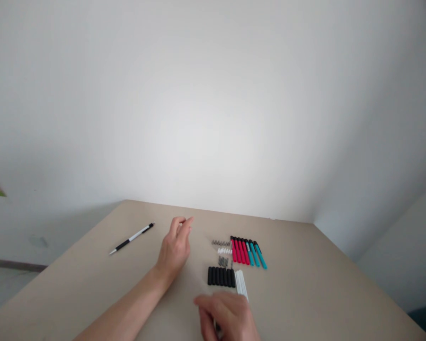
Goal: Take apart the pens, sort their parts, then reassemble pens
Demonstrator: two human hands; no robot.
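Observation:
My left hand (175, 247) hovers above the beige table (305, 293), fingers loosely curled and apart, holding nothing. A finished black-and-white pen (131, 238) lies to its left. My right hand (227, 316) rests near the front edge, fingers curled down over the white tubes (240, 282); whether it grips one is hidden. Beside it lies a row of black grips (221, 276). Further back are red pen barrels (239, 250), teal pen barrels (256, 253), and small springs and tips (223, 248).
A plain white wall stands behind the table. The table's right edge runs diagonally at the right, with floor beyond it. A dark strip of flooring shows at the far left.

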